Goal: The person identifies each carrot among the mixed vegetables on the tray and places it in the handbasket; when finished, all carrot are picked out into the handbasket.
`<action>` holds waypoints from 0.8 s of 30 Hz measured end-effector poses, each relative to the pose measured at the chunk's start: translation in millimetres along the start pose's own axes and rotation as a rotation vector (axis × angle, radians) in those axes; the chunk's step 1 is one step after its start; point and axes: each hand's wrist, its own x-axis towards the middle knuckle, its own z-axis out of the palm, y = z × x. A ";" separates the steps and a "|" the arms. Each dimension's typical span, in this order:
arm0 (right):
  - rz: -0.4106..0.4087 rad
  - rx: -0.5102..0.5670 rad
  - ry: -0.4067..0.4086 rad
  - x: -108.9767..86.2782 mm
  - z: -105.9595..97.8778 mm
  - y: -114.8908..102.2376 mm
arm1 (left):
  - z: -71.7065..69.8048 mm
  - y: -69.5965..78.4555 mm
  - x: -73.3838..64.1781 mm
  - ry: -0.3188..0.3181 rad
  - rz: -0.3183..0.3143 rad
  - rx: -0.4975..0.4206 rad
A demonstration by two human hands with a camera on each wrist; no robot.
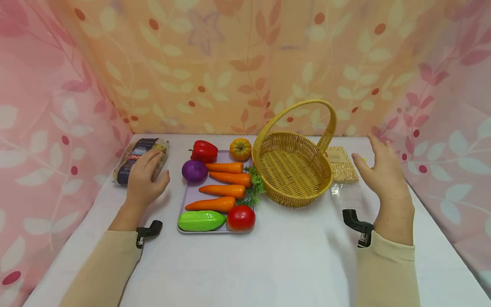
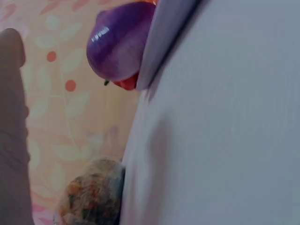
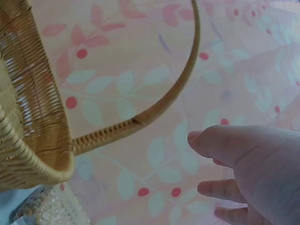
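Observation:
In the head view my left hand is over the near right part of a dark-labelled bag of dry goods, fingers relaxed and holding nothing. My right hand is raised at the right, its thumb and fingers spread apart. Left of it stands a woven wicker basket with a tall arched handle; the right wrist view shows a gap between the thumb and that handle. Behind the basket, partly hidden, lies a clear packet of pale grains.
A lilac tray holds several orange carrots, a red bell pepper, a purple round vegetable, a small pumpkin, a green pepper and a tomato. Patterned cloth walls the white table's back and sides.

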 end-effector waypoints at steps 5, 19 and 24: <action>-0.019 0.030 0.000 -6.1 -11.5 -16.5 | 15.8 1.7 -16.0 0.043 -0.022 -0.071; -0.303 0.111 0.100 -31.8 -9.4 -85.8 | 19.5 0.2 -28.0 -0.081 -0.163 -0.283; -0.469 0.090 0.146 -38.1 -1.1 -109.7 | 19.4 3.9 -34.5 -0.188 -0.218 -0.324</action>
